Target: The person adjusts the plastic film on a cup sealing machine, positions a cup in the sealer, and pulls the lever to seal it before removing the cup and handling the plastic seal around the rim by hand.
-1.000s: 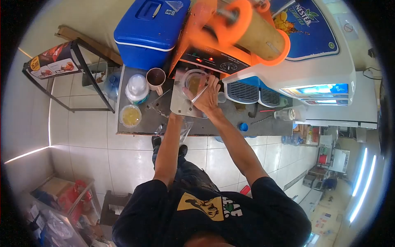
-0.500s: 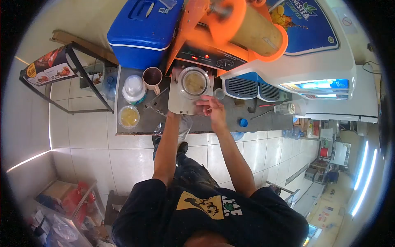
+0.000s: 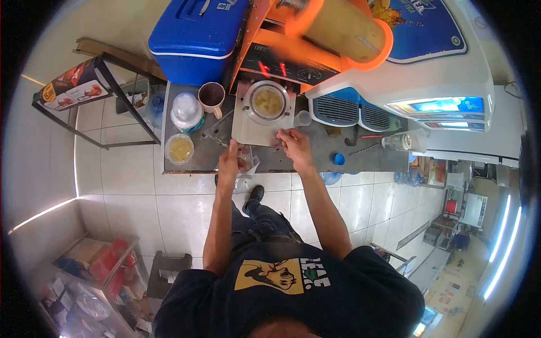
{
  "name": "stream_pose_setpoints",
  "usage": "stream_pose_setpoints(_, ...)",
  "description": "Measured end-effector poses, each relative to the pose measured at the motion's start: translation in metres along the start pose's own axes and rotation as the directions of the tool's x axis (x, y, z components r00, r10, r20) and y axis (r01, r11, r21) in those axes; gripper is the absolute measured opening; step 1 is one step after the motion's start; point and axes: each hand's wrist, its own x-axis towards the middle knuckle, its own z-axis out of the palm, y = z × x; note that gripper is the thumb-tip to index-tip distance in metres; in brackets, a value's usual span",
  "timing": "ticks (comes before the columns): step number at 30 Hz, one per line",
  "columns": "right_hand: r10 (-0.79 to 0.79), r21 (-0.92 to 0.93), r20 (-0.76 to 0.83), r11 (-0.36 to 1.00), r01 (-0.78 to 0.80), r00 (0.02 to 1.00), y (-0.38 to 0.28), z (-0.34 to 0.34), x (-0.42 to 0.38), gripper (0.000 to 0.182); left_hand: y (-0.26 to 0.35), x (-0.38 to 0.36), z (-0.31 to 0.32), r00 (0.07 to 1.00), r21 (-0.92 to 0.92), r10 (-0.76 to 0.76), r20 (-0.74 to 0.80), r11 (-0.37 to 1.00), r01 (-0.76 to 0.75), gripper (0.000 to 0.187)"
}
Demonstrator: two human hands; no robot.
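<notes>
A flat metal tray point(image 3: 260, 135) juts out from the orange cup sealing machine point(image 3: 293, 56). Set in the tray's round holder is a clear plastic cup point(image 3: 268, 103) with pale yellowish contents. My left hand point(image 3: 228, 161) is closed at the tray's front left corner, thumb on top. At the front right corner, my right hand point(image 3: 296, 149) pinches the edge between thumb and fingers. Crumpled clear plastic point(image 3: 248, 163) lies by the counter edge, just beside my left hand. A small clear cup point(image 3: 303, 118) stands to the right of the tray.
Left of the tray are a brown mug point(image 3: 211, 97), stacked white lids or cups point(image 3: 186, 111) and a covered yellow-filled cup point(image 3: 180, 149). A blue cooler point(image 3: 191, 48) stands behind them. To the right are a drink dispenser point(image 3: 335, 114) and a blue cap point(image 3: 338, 159).
My left hand, earlier largely hidden at the tray's front edge, now shows gripping its corner. My right hand's fingers have gone from loosely spread to pinching the tray edge. The view has shifted slightly.
</notes>
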Motion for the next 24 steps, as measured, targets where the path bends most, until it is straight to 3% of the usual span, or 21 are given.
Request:
stream_pose_setpoints(1,0.05,0.034,0.039,0.998,-0.052,0.998,0.0,-0.003,-0.001,0.024,0.003,-0.008,0.001,0.994,0.151,0.101,-0.044,0.984,-0.094,0.04)
stream_pose_setpoints(5,-0.054,-0.025,0.001,0.998,0.054,0.999,0.006,0.0,-0.002,0.029,-0.019,-0.008,-0.001,0.96,0.19,0.27,-0.068,0.948,-0.254,0.028)
stream_pose_setpoints(7,-0.194,-0.27,-0.01,0.945,0.184,0.981,0.007,-0.002,-0.004,0.038,-0.015,-0.013,0.002,0.92,0.232,0.364,-0.146,0.916,-0.326,0.022)
stream_pose_setpoints(8,-0.192,-0.276,-0.009,0.944,0.182,0.981,0.008,-0.004,-0.002,0.038,-0.013,-0.014,0.005,0.921,0.226,0.36,-0.148,0.919,-0.323,0.022)
stream_pose_setpoints(10,-0.137,-0.294,-0.013,0.947,0.127,0.991,0.012,-0.006,-0.002,0.053,-0.013,-0.019,0.007,0.926,0.238,0.338,-0.167,0.925,-0.295,0.023)
stream_pose_setpoints(14,0.016,-0.314,-0.021,0.949,-0.021,1.0,0.013,-0.021,-0.018,0.06,-0.02,-0.011,-0.003,0.95,0.159,0.28,-0.137,0.953,-0.258,0.022)
stream_pose_setpoints(16,0.327,-0.397,-0.023,0.864,-0.309,0.945,0.027,-0.033,-0.024,0.067,-0.024,-0.004,-0.012,0.963,0.268,0.255,-0.092,0.937,-0.222,0.022)
stream_pose_setpoints(17,0.324,-0.41,-0.02,0.86,-0.304,0.946,0.037,-0.028,-0.023,0.067,-0.025,0.0,-0.014,0.961,0.258,0.256,-0.102,0.94,-0.223,0.022)
stream_pose_setpoints(18,0.297,-0.011,0.159,0.954,-0.3,0.941,0.049,-0.014,-0.025,0.064,-0.02,0.001,-0.014,0.967,0.289,0.246,-0.069,0.932,-0.217,0.019)
stream_pose_setpoints(19,0.203,0.389,0.309,0.864,-0.318,0.929,0.06,-0.003,-0.026,0.063,-0.017,-0.002,-0.014,0.972,0.322,0.231,-0.036,0.924,-0.207,0.017)
stream_pose_setpoints(20,0.21,0.381,0.314,0.865,-0.326,0.926,0.067,0.006,-0.021,0.063,-0.018,-0.004,-0.012,0.973,0.318,0.227,-0.046,0.927,-0.201,0.017)
stream_pose_setpoints(22,0.133,0.56,0.101,0.812,-0.167,0.986,0.071,0.025,-0.006,0.059,-0.012,-0.007,-0.009,0.959,0.273,0.273,-0.078,0.931,-0.243,0.017)
stream_pose_setpoints(24,0.111,0.604,0.102,0.782,-0.151,0.989,0.07,0.031,-0.004,0.057,-0.004,-0.013,-0.008,0.962,0.295,0.266,-0.064,0.926,-0.236,0.018)
